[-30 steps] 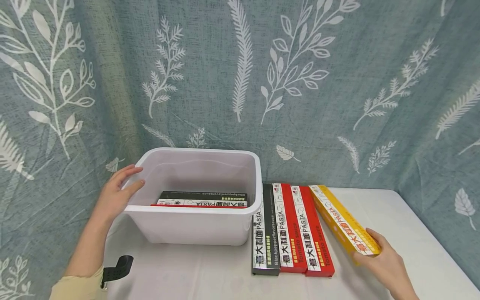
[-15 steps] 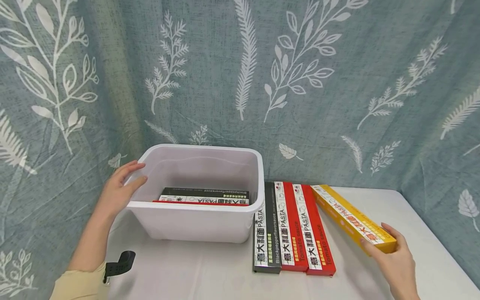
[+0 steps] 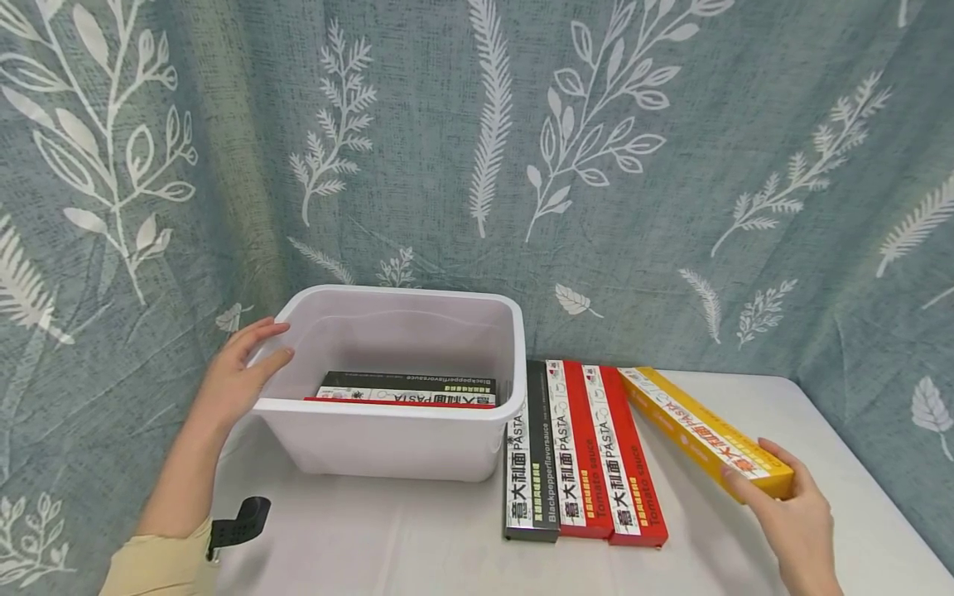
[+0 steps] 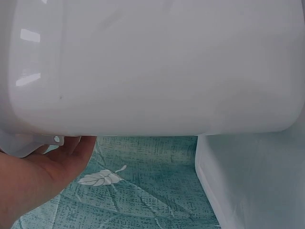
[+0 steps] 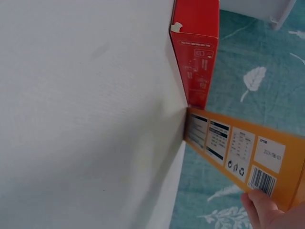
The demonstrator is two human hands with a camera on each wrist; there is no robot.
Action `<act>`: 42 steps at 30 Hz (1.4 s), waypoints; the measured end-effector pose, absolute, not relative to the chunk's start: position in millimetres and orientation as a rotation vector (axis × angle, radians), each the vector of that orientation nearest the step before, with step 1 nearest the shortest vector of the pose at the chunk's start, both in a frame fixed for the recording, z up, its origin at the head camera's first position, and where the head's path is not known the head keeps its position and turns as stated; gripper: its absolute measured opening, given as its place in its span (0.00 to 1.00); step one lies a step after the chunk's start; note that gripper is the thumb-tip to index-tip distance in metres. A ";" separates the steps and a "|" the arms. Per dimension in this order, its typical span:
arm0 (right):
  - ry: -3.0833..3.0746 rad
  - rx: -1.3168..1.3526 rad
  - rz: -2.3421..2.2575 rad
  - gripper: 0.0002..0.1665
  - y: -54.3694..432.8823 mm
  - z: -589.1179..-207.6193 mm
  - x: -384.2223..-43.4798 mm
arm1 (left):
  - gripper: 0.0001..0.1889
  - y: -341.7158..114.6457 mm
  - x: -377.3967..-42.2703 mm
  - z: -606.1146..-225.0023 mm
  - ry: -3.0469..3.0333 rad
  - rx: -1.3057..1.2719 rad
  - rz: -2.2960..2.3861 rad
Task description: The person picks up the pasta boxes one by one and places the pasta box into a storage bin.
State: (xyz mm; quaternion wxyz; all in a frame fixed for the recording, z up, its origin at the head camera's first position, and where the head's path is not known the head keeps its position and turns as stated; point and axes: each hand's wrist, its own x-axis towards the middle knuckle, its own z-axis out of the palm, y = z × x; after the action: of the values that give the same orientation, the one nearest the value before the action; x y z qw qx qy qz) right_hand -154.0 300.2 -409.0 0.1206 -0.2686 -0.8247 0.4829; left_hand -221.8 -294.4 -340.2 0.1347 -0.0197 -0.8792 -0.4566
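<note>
My right hand (image 3: 797, 505) grips the near end of a yellow pasta box (image 3: 708, 430) at the right of the head view. That end is raised off the table, while the far end is low beside the red boxes. In the right wrist view, fingertips (image 5: 259, 202) press the printed side of the yellow box (image 5: 233, 148). My left hand (image 3: 234, 372) holds the left rim of a white plastic tub (image 3: 387, 443), its fingers hooked over the edge. In the left wrist view, the tub wall (image 4: 157, 67) hides part of that hand (image 4: 47, 167).
A black pasta box (image 3: 542, 463) and two red pasta boxes (image 3: 589, 480) (image 3: 644, 497) lie side by side right of the tub. Inside the tub are a black box (image 3: 410, 382) and a red-edged box (image 3: 402, 404). A patterned curtain (image 3: 417, 165) hangs behind the white table (image 3: 402, 538).
My right hand has raised the near end of the yellow box and shifted it slightly right. My left hand stays at the tub rim. The head view has shifted a little.
</note>
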 end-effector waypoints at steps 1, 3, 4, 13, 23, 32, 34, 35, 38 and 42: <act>-2.391 -0.781 1.424 0.49 301.1 -408.2 -154.1 | 0.29 -294.3 -221.9 -340.4 -2.546 -0.056 -1.324; -2.357 -0.790 1.450 0.47 302.0 -406.7 -154.2 | 0.29 -294.2 -222.2 -340.9 -2.541 -0.055 -1.327; -2.336 -0.789 1.469 0.47 302.4 -406.3 -154.5 | 0.29 -294.3 -222.4 -341.2 -2.536 -0.056 -1.329; -2.249 -0.820 1.523 0.45 305.7 -404.7 -155.4 | 0.29 -295.1 -223.3 -341.0 -2.532 -0.052 -1.336; -1.991 -0.762 1.767 0.42 304.4 -393.5 -151.6 | 0.29 -295.6 -223.0 -339.6 -2.530 -0.055 -1.331; -1.858 -0.717 1.914 0.41 296.9 -384.0 -151.2 | 0.29 -296.4 -223.8 -340.1 -2.525 -0.060 -1.324; -1.853 -0.708 1.917 0.41 294.5 -382.5 -151.3 | 0.29 -296.4 -224.3 -340.8 -2.530 -0.055 -1.322; -1.852 -0.712 1.917 0.41 292.8 -381.4 -151.5 | 0.29 -296.5 -224.4 -341.1 -2.532 -0.053 -1.322; -1.862 -0.706 1.921 0.42 288.2 -378.9 -151.7 | 0.29 -296.7 -224.8 -342.1 -2.533 -0.049 -1.327; -1.841 -0.658 1.999 0.42 282.5 -375.1 -150.7 | 0.29 -297.0 -224.9 -343.1 -2.530 -0.056 -1.332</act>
State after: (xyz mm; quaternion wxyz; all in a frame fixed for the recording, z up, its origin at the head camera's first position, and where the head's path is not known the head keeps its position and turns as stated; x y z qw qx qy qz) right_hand -150.7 282.5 -375.1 0.1720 -0.2317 -0.6487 0.7042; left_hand -224.9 -297.0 -343.1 0.1405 -0.0193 -0.8759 -0.4611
